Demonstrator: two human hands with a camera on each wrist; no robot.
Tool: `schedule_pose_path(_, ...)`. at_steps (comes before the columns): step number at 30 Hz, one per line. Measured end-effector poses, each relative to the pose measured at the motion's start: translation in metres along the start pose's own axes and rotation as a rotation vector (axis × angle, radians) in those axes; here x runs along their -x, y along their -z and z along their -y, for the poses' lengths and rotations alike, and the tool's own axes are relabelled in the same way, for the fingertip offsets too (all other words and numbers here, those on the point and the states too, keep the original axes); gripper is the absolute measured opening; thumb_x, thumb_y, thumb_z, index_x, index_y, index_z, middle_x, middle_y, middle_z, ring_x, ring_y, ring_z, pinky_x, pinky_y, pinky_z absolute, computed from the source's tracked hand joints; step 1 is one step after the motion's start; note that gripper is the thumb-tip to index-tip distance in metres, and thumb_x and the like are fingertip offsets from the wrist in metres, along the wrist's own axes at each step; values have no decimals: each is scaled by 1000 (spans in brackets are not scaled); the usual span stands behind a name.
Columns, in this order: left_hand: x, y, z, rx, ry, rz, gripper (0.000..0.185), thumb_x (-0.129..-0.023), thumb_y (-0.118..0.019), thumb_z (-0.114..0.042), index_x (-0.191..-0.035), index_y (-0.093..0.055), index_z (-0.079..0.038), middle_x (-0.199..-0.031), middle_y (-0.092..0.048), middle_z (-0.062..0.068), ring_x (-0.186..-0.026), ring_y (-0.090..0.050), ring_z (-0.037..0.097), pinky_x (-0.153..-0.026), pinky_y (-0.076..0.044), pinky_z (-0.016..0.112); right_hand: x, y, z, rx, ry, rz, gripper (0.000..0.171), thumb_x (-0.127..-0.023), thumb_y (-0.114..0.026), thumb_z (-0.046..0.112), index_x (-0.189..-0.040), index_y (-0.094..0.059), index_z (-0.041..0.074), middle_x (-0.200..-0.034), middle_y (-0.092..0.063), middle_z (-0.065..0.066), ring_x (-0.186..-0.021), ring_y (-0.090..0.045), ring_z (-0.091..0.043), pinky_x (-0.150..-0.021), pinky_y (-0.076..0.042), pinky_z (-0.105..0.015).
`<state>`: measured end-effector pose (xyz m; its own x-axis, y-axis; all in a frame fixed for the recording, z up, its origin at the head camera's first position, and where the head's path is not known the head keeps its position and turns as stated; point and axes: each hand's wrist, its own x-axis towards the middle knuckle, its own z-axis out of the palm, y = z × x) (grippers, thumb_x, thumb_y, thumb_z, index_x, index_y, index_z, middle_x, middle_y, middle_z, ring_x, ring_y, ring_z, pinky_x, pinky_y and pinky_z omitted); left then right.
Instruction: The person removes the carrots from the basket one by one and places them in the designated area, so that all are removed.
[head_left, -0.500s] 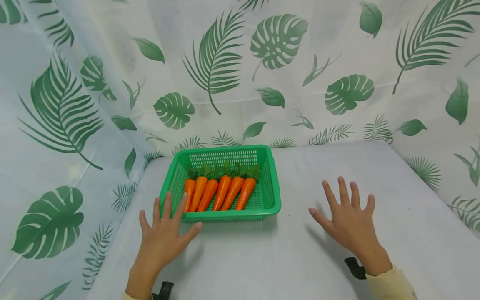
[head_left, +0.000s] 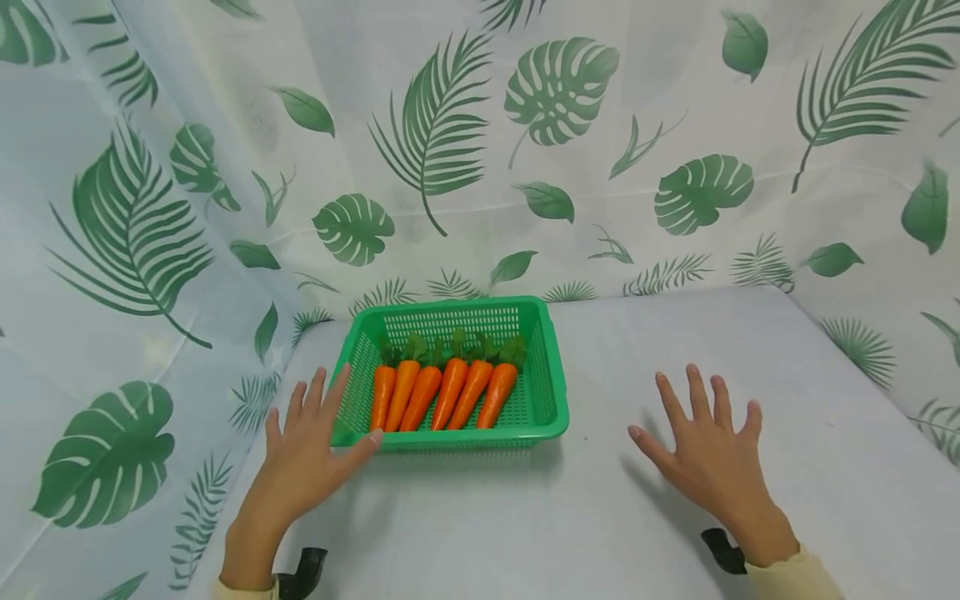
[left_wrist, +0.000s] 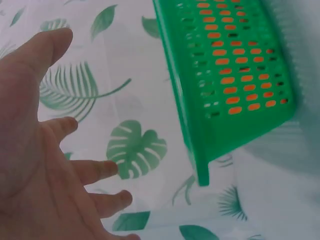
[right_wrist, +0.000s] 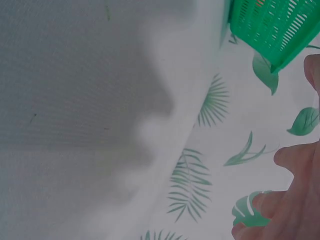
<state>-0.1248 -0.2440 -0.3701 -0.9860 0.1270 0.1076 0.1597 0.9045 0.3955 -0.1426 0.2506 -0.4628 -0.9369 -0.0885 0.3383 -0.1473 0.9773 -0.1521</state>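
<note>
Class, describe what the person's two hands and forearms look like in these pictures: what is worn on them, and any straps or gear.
Both the left hand and the right hand are bare: no gloves, rings or watch show. Each arm ends in a pale cream sleeve cuff at the bottom edge of the head view. Beneath each wrist sits a small black mount, presumably for the wrist cameras. The fingers carry no markings.

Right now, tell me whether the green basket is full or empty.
Partly filled: the green basket holds six carrots in a row.

basket (head_left: 551, 392): green perforated plastic, slightly glossy | carrots (head_left: 450, 392): smooth orange plastic | table cover (head_left: 600, 517): matt white cloth
</note>
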Motion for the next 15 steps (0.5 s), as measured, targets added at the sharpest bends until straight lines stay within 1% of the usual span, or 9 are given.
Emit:
schedule_pose_path(5, -8, 15, 13, 93, -39, -23, 95, -102, -67, -51, -174, -15, -16, -173, -17, 28, -155, -13, 57, -111, -7, 84, 2, -2, -2, -1, -25, 48, 92, -96, -67, 64, -162, -41, 6, -166, -25, -37, -149, -18, -60, -107, -5, -87)
schedule_pose_path(9, -13, 26, 21, 199, -69, -21, 93, -104, -68, -44, -174, -13, -18, -175, -15, 23, -156, -15, 52, -112, -15, 82, 3, -3, -1, 1, -46, 83, 92, -97, -68, 64, -163, -40, 6, -166, -23, -37, -149, -17, -61, -108, -4, -87)
schedule_pose_path(12, -17, 34, 26, 262, -66, -9, 92, -106, -67, -42, -175, -10, -20, -176, -12, 19, -157, -17, 49, -111, -20, 82, 4, -4, 0, -2, -54, 86, 92, -97, -67, 64, -163, -39, 6, -167, -23, -37, -149, -16, -61, -108, -3, -86)
schedule_pose_path(15, -21, 39, 33, 288, -48, -8, 91, -107, -65, -40, -175, -8, -20, -177, -10, 18, -157, -17, 49, -111, -22, 81, 4, -5, -1, -3, -53, 83, 91, -97, -67, 63, -163, -39, 6, -167, -23, -37, -149, -16, -60, -109, -3, -86)
